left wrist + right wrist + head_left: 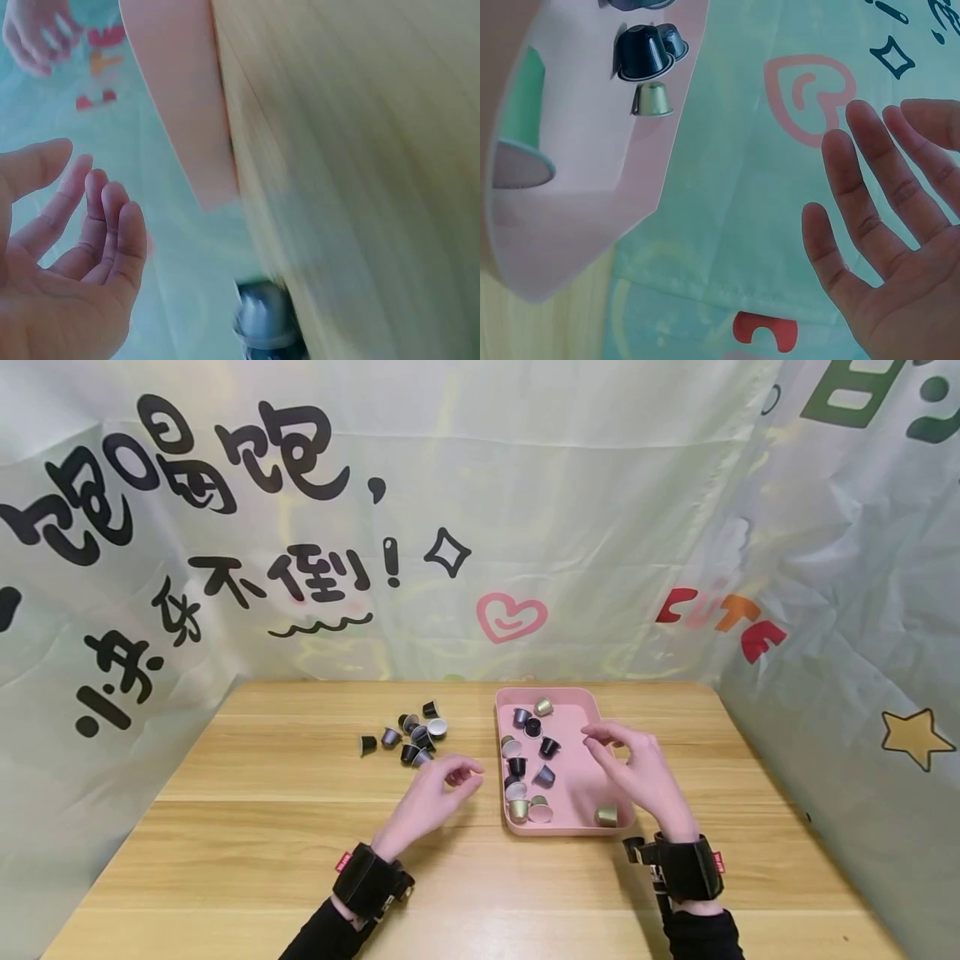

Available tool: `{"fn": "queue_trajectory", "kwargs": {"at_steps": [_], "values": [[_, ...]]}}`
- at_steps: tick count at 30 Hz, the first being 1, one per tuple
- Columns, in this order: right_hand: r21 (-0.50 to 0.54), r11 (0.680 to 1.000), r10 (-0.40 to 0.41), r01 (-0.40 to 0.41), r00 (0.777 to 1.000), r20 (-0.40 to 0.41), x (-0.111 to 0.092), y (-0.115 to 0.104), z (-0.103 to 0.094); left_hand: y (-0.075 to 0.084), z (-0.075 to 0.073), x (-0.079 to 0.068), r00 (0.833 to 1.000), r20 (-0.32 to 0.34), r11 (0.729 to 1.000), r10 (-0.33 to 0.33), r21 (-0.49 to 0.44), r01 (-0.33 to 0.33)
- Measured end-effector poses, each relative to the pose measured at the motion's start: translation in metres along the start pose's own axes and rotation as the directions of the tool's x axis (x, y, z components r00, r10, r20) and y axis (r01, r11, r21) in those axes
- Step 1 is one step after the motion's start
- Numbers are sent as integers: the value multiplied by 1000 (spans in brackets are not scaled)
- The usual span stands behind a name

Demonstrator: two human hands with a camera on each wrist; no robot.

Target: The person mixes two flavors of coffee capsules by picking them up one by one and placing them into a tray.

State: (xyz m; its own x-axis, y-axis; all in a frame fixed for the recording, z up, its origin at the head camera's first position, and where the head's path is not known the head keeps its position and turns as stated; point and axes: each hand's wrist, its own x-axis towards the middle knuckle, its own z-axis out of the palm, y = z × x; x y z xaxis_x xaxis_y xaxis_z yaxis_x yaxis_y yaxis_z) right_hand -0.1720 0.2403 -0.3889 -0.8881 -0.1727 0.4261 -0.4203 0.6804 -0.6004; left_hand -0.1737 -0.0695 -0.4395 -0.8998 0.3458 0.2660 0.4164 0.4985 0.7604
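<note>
A pink tray [576, 714] holds several coffee capsules in black, grey-blue and pale gold, mostly along its left side. One green-gold capsule [606, 815] lies in its near right corner. Over the tray's right edge hovers my right hand [641, 770], fingers loosely bent and nothing in them; its palm [900, 255] shows bare in the right wrist view. My left hand [433, 800] is held left of the tray, just in front of a loose group of capsules [422, 739]. Thumb and fingers are apart and empty in the left wrist view, where a blurred capsule [266, 319] appears below.
The wooden table [247, 827] carries the tray right of centre and the capsule pile left of it. A printed cloth [600, 527] hangs behind the far edge and along the sides. Each wrist wears a black strap [688, 867] with a camera mount.
</note>
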Motion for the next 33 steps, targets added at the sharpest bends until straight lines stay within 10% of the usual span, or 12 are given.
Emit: {"fn": "queue_trajectory", "kwargs": {"at_steps": [12,33], "values": [[-17,997,-68,71,988,139,3,-15,15,-34,-40,-9,979,-173,993,-110,21,116],[-11,970,-224,242,915,336,39,-65,45,-41,-66,-13,957,-202,978,-209,-48,204]]}}
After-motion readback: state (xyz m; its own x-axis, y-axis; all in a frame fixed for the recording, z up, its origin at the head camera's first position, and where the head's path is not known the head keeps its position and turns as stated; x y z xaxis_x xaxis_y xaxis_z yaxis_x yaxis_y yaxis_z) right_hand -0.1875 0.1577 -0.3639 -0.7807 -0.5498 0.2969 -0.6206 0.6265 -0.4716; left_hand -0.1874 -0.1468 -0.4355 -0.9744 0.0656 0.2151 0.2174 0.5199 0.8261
